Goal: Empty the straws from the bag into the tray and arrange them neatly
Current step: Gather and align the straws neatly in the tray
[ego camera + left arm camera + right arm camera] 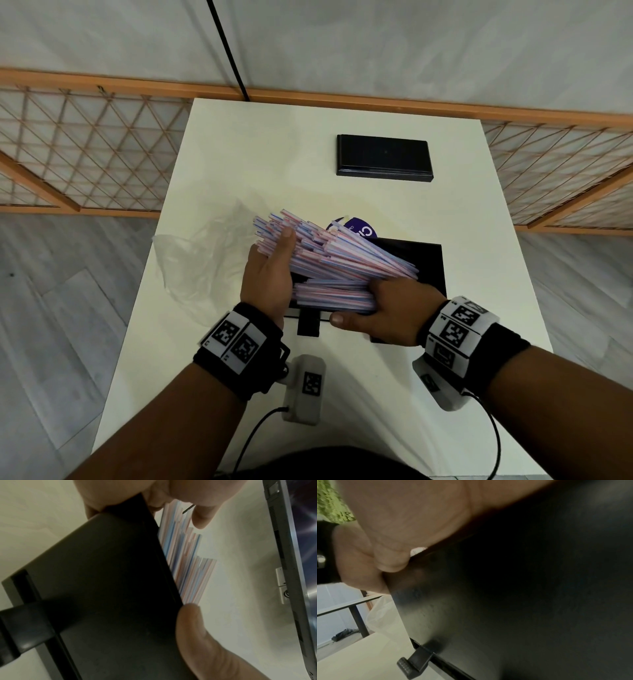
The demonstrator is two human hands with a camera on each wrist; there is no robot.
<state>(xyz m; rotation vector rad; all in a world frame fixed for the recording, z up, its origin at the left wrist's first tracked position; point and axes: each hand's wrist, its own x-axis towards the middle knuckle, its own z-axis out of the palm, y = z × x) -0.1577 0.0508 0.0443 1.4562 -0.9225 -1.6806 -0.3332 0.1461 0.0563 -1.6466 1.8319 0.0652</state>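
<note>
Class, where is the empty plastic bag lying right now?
In the head view, the bag lies crumpled on the table's left side, just left of the left hand and straws.

Both forearms bare, no sleeves. Left hand (270, 277) and right hand (394, 311) bare, no gloves. Each wrist has a black band (239, 346) w/ white panels carrying black square fiducial markers; right wrist band (462, 329) at lower right of frame. Grey-white camera pod (305, 389) under left wrist, 1 marker on it, black cable (253, 435) trailing to bottom edge. Similar pod (436, 387) + cable on right.
</note>
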